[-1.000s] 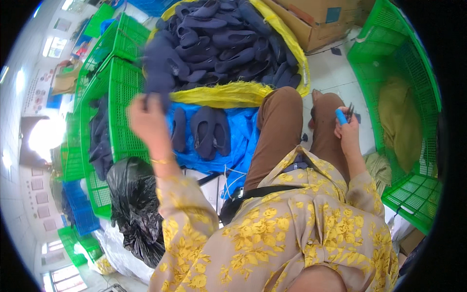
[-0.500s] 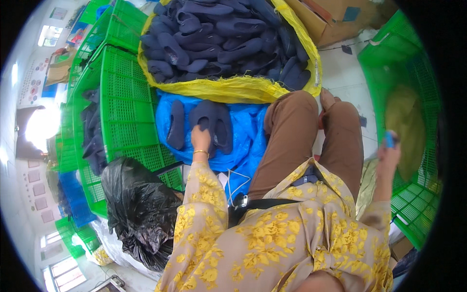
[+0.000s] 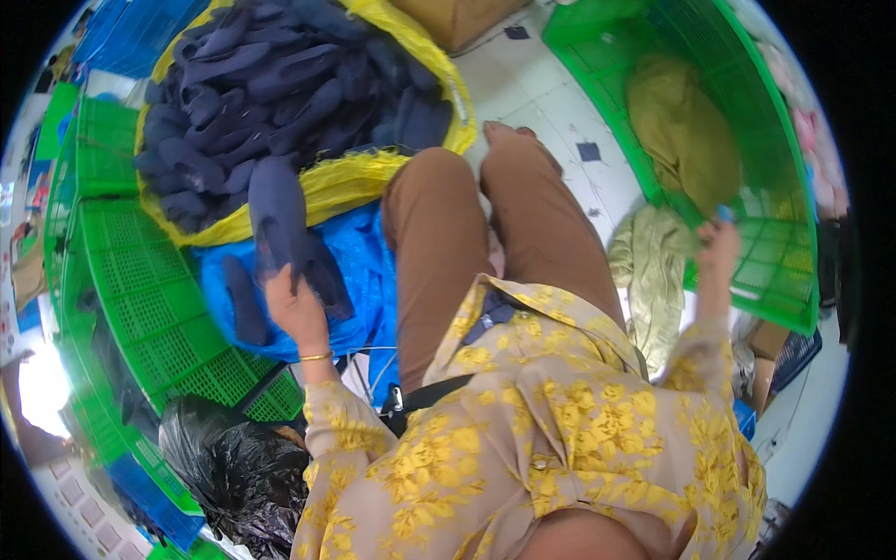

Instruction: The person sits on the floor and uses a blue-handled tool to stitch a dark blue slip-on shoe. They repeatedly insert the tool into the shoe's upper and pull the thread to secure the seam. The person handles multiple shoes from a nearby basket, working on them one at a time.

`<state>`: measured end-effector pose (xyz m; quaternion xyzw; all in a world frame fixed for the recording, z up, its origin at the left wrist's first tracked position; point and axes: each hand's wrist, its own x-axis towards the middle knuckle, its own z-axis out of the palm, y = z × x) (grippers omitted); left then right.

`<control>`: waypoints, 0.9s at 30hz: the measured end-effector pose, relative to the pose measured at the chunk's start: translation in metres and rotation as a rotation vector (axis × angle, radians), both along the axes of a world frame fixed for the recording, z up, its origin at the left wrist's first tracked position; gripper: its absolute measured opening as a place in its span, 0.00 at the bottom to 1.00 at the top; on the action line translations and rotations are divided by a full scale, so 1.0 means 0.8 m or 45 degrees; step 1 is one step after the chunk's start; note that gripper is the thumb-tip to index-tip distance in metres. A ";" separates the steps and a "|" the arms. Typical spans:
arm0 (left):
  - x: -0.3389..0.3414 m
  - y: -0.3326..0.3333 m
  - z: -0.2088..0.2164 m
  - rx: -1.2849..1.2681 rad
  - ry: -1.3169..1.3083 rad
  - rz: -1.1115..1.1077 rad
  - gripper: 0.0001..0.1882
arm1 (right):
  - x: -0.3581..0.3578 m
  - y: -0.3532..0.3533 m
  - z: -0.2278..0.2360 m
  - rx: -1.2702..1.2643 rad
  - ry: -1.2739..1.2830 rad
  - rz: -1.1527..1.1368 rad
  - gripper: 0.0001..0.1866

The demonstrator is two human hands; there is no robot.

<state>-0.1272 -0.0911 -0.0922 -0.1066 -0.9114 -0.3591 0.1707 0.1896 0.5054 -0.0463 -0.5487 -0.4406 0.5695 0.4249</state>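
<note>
My left hand (image 3: 297, 310) is closed on the end of a navy slip-on shoe (image 3: 278, 207), which is lifted with its far end over the yellow sack's rim. Two more navy shoes lie on blue plastic sheeting (image 3: 362, 247): one shoe (image 3: 245, 301) to the left of the hand, another (image 3: 327, 273) just right of it, partly covered. Out to the right, my right hand (image 3: 719, 245) is closed around a small blue object (image 3: 725, 215), mostly hidden by the fingers. That hand is beside an olive cloth (image 3: 681, 121) in a green crate.
The yellow sack (image 3: 350, 187) heaped with navy shoes stands in front. Green mesh crates flank me at left (image 3: 149, 289) and right (image 3: 784, 187). A black plastic bag (image 3: 229, 467) sits by my left elbow; pale green cloth (image 3: 653, 266) hangs beside my right knee.
The left hand has raised the shoe off the blue sheeting toward the sack. My right hand still grips the blue object, now near the olive cloth's lower end. The whole view has turned rightward.
</note>
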 end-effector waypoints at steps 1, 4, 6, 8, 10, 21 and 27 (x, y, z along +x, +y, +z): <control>0.002 0.024 0.032 0.026 0.042 -0.137 0.11 | -0.046 -0.053 0.012 -0.053 0.070 -0.051 0.05; 0.023 0.089 0.109 -0.098 0.039 -0.493 0.12 | -0.087 -0.138 0.014 -0.102 0.216 0.272 0.05; 0.038 0.128 0.132 -0.145 0.035 -0.720 0.13 | -0.100 -0.182 0.021 -0.059 0.148 0.496 0.06; 0.056 0.165 0.133 -0.149 0.016 -0.899 0.12 | -0.106 -0.230 0.047 0.143 -0.018 0.814 0.07; 0.069 0.192 0.139 -0.285 0.102 -0.940 0.11 | -0.106 -0.267 0.072 0.674 -0.356 1.284 0.07; 0.150 0.173 0.153 -0.697 -0.162 -1.091 0.09 | -0.104 -0.318 0.073 0.868 -0.522 1.877 0.12; 0.145 0.158 0.157 -0.451 -0.261 -1.143 0.10 | -0.101 -0.314 0.078 0.786 -0.383 1.850 0.12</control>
